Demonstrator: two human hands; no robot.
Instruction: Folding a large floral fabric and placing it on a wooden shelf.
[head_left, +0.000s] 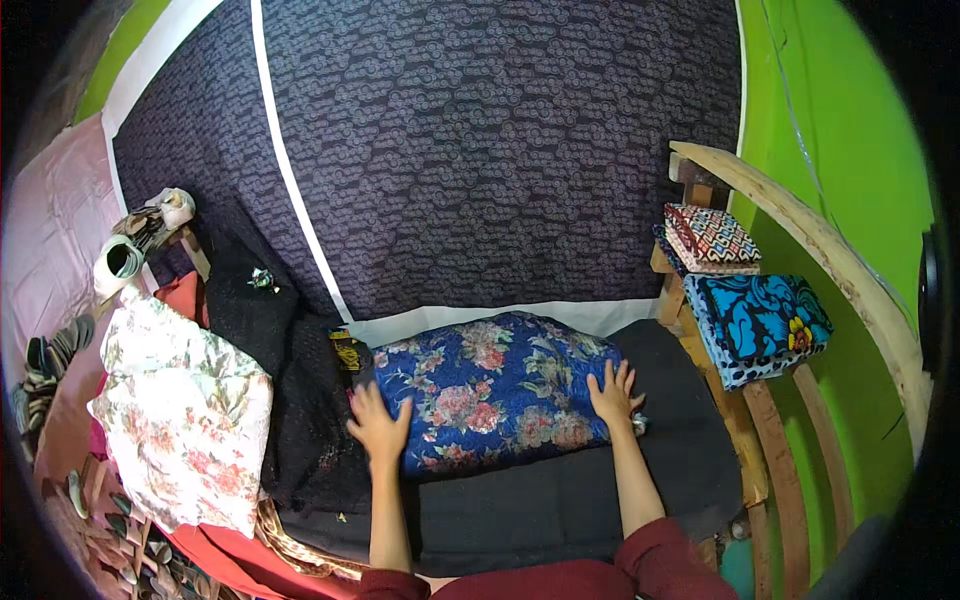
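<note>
A plump, pillow-like bundle in blue floral fabric [490, 395] lies lengthwise on a black cloth-covered surface [540, 500]. At its left end is my left hand [382, 428], with fingers spread and the thumb by the fabric's edge. My right hand [614, 395] rests at the opposite end, its fingers also apart and touching or nearly touching the cloth. Neither hand grips anything. What fills the bundle, if anything, is hidden.
Black lacy cloth [310, 420] and white floral fabric [190, 400] are heaped at the left. On the right, folded patterned cloths [710, 240] and a blue-and-black folded cloth [760, 320] sit along a wooden frame [820, 230]. Dark patterned fabric [500, 150] hangs behind.
</note>
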